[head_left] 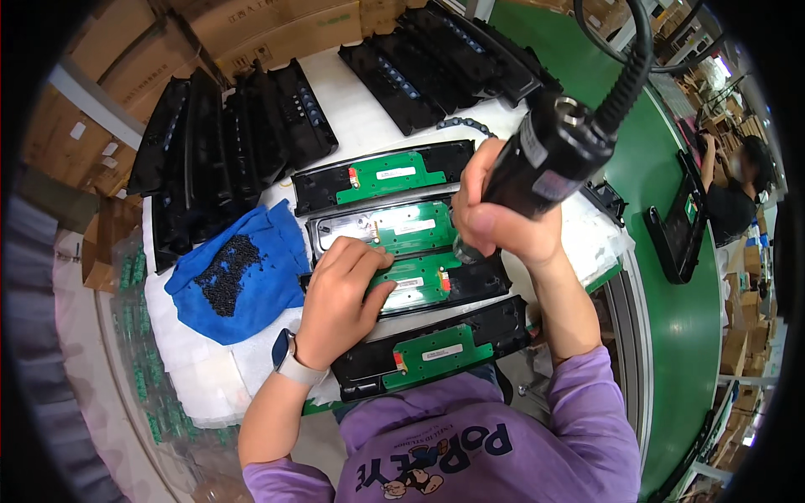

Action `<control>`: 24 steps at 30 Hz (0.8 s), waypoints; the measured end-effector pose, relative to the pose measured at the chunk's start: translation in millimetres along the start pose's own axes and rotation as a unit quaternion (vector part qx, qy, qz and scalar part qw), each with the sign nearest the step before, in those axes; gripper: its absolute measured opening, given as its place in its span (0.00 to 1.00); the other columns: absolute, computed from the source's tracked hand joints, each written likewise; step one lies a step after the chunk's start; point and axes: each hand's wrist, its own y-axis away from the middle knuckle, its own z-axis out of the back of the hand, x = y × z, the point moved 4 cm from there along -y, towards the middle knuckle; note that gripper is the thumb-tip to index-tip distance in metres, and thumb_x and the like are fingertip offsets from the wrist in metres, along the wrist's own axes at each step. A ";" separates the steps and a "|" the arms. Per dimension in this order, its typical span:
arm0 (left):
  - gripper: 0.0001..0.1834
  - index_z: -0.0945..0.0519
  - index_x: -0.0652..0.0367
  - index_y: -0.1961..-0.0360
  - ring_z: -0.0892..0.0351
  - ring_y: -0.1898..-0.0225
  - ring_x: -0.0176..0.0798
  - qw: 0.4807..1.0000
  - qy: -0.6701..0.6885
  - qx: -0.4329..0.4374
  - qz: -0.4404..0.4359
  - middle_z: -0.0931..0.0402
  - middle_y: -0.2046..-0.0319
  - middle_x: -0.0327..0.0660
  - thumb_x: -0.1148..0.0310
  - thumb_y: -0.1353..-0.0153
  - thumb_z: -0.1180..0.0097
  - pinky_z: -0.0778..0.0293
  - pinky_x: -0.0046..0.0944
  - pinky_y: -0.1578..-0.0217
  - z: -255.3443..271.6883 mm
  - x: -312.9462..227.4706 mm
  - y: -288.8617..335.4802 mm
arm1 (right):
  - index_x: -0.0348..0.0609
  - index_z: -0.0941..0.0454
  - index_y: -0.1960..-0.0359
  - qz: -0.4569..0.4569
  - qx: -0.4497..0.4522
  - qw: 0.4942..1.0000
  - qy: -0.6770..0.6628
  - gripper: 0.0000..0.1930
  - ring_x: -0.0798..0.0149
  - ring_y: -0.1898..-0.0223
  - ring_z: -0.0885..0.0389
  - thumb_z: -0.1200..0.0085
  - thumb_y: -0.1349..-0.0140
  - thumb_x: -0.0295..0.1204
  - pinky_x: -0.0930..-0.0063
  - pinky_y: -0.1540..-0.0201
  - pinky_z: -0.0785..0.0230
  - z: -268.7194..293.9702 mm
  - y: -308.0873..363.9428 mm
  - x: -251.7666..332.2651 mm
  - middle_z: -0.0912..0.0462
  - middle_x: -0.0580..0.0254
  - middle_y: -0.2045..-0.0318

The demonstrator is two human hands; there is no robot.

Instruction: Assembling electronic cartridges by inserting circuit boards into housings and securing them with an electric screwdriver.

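My right hand (524, 230) is wrapped round a corded black electric screwdriver (553, 151), held above the right end of the middle panels. The screwdriver's lower end points down toward a panel; the bit's contact is hard to make out. My left hand (340, 289) lies over the left side of these panels, thumb and fingers apart, fingertips touching a green circuit board (423, 275) set in a black panel (482, 281). Just beyond lies a panel with a shiny clear part and a green board (415, 225). Black panels with boards also lie farther off (314, 197) and nearest me (507, 323).
Small black screws (225, 281) are heaped on a blue cloth (281, 243) at left. Black housings (197, 147) stand at the back left, more (419, 75) at the back. Right, a green bench (646, 335) carries a black housing (679, 222); a person (742, 189) works beyond.
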 end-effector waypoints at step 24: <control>0.43 0.41 0.64 0.40 0.50 0.35 0.52 0.948 -0.193 0.238 -0.085 0.47 0.37 0.51 0.47 0.50 0.44 0.48 0.60 0.43 -41.6 -73.1 34.2 | 0.41 0.39 0.63 0.245 0.030 0.950 -0.192 0.20 0.74 0.91 0.35 0.44 0.45 0.39 0.77 0.81 0.36 51.6 20.3 56.8 0.34 0.71 0.88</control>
